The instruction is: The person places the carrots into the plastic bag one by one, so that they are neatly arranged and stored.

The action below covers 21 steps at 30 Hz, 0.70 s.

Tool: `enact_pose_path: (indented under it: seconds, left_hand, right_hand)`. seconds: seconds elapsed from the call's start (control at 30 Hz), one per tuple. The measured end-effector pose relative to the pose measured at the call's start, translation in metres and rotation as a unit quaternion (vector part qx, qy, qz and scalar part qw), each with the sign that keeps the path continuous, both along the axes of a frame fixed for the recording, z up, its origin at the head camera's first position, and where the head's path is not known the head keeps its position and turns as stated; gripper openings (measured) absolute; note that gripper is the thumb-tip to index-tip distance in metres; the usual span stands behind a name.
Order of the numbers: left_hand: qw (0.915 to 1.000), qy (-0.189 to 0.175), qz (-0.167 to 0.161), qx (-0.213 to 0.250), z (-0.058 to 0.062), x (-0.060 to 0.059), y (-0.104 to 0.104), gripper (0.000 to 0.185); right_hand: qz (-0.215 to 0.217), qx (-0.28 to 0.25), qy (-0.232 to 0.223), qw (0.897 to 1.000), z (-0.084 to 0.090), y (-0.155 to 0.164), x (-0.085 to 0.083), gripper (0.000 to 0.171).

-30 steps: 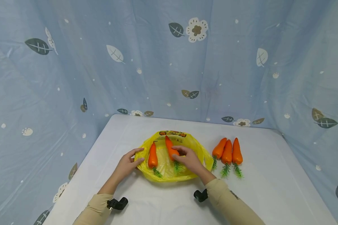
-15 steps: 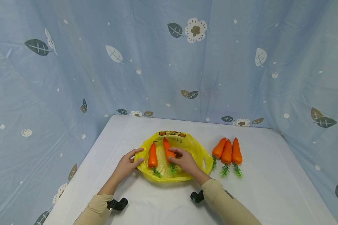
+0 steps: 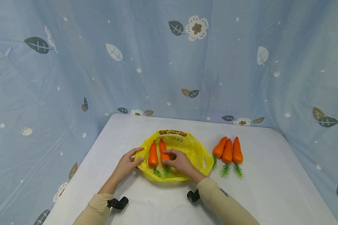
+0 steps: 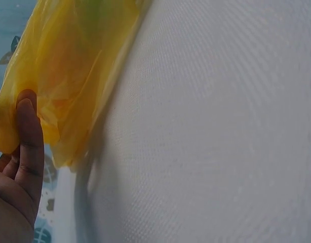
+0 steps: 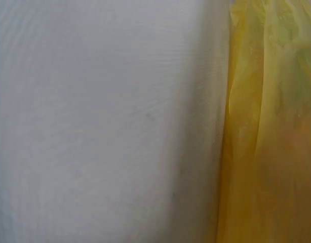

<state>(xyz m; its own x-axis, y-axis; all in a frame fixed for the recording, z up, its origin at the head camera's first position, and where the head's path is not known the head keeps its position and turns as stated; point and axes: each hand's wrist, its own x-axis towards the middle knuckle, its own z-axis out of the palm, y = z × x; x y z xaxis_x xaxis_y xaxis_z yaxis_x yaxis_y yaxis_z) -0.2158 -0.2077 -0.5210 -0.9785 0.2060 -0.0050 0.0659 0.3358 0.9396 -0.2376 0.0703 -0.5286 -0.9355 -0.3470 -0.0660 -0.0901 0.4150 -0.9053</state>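
A yellow plastic bag (image 3: pixel 195 152) lies open on the white table (image 3: pixel 264 193). Two orange carrots lie in it side by side: the left carrot (image 3: pixel 152 157) and the right carrot (image 3: pixel 162 150). My right hand (image 3: pixel 176 161) reaches into the bag and grips the right carrot near its green top. My left hand (image 3: pixel 128 163) pinches the bag's left rim; in the left wrist view a finger (image 4: pixel 28 147) presses the yellow bag film (image 4: pixel 64 76). The right wrist view shows only the bag's side (image 5: pixel 269 131) and the table, no hand.
Three more carrots (image 3: pixel 227 152) lie in a row on the table right of the bag, green tops toward me. A blue curtain (image 3: pixel 169 62) with leaf and flower prints encloses the table on three sides.
My right hand has slid the right carrot leftward inside the bag until it lies next to the left carrot. The left hand has kept its hold on the rim.
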Motion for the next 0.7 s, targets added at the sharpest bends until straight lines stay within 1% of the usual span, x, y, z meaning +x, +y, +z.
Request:
enact_pose_path:
  seconds: [0.17,0.4,0.7]
  left_hand:
    - [1.0,-0.003,0.003,-0.002,-0.0003,-0.0001,0.0001,0.052]
    - [1.0,0.002,0.003,0.0,0.0027,0.001,0.0017,0.053]
    - [1.0,-0.002,0.003,-0.002,0.0015,-0.0004,0.0013,0.052]
  right_hand:
    - [0.007,0.017,-0.01,1.0,0.0022,-0.0015,0.0003,0.042]
    - [0.037,0.028,-0.01,0.999,0.0061,-0.0014,0.0005,0.041]
    - [0.041,0.042,-0.001,0.998,0.0069,-0.0048,0.0019,0.043]
